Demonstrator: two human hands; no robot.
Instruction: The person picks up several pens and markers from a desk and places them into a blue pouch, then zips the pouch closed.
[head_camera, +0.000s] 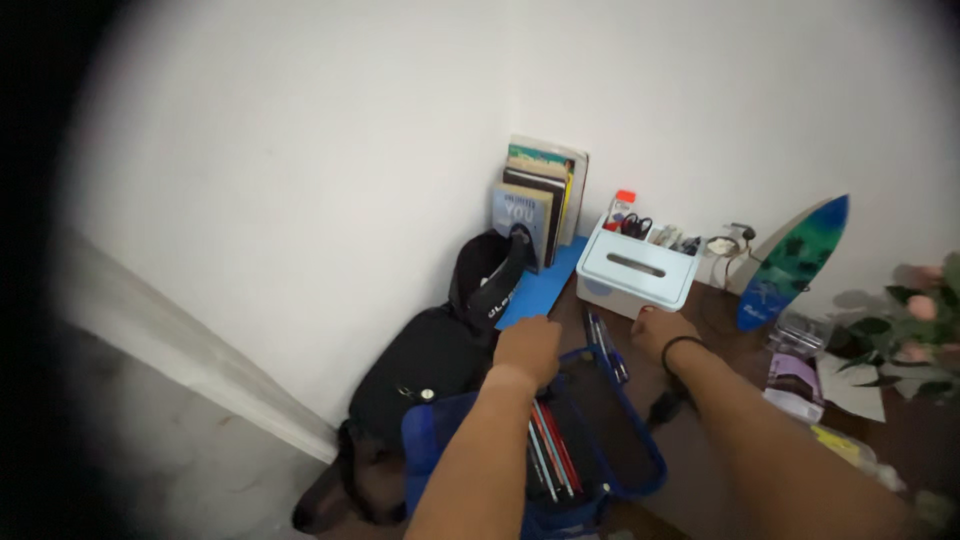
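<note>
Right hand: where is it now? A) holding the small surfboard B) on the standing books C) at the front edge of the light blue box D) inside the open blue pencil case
C: the right hand rests against the front edge of the light blue box, while the left hand is at the rim of the open blue pencil case.

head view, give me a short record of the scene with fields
left hand: left hand at the top edge of the blue pencil case, fingers curled, hold unclear
right hand: right hand beside the light blue tissue box, black band on wrist
case contents: pens inside, case open
left of case: black bag
corner: upright books
against wall: small surfboard model
</note>
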